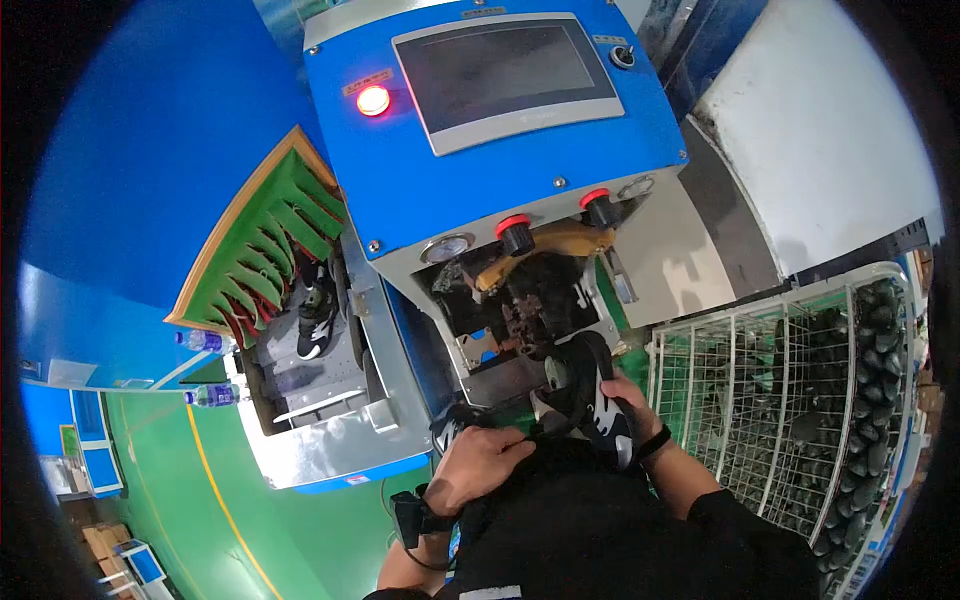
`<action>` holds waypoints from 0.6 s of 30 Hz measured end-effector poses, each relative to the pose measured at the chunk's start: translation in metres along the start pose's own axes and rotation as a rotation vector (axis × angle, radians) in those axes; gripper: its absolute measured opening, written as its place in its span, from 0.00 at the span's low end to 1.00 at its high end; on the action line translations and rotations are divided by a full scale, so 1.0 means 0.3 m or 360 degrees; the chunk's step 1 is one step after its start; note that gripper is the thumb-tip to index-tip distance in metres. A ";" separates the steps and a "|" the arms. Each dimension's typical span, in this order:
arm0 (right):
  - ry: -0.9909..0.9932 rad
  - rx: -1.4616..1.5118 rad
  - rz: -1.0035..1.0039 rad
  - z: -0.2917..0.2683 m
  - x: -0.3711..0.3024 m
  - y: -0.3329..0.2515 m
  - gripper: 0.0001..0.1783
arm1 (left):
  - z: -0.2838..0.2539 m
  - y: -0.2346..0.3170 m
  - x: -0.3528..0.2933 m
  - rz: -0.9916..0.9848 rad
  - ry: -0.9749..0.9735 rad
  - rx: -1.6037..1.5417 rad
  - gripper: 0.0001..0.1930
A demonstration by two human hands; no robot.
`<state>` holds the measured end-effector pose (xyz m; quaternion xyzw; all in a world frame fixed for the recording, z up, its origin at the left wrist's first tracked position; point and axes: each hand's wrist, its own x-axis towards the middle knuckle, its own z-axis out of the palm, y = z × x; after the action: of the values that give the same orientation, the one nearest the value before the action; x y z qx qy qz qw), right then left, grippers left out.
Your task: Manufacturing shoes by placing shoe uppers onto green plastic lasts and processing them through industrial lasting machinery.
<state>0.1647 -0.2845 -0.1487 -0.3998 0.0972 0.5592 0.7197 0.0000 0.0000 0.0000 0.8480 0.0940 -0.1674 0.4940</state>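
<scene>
My right hand (628,396) is closed around the side of a black sneaker (582,378) with white side markings, held in front of my body below the machine's opening. A second black-and-white sneaker (452,424) shows just beyond my left hand (482,462). That hand is curled against it, thumb pointing right, and its fingertips are hidden underneath. Directly ahead stands a blue machine (350,190) with a dark screen (510,75), a lit red button (373,100) and two red-and-black knobs, one of them a left knob (515,235). Metal parts (520,320) sit inside its opening.
On the left, another sneaker (318,325) lies in a metal-sided conveyor (400,350) behind green strip curtains (270,265). Two bottles, including a lower bottle (212,395), stand at its outer side. A white wire rack (735,400) holding many dark shoe-shaped pieces (870,400) is on the right.
</scene>
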 end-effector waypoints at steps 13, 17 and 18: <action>0.0533 -0.1755 -0.1127 0.437 -0.012 -0.351 0.51 | 0.059 -0.072 0.136 -0.0427 0.0011 -0.0424 0.19; 0.0788 -0.2576 -0.1246 0.494 0.111 -0.334 0.51 | 0.095 -0.174 0.210 -0.0601 0.0153 -0.0500 0.21; 0.0895 -0.2762 -0.1197 0.516 0.135 -0.319 0.52 | 0.114 -0.197 0.238 -0.0591 0.0160 -0.0505 0.21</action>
<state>0.2162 -0.1542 -0.0254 -0.9124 -0.3126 0.0559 0.2584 0.0405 -0.0009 -0.0902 0.7352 0.2978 -0.1962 0.5764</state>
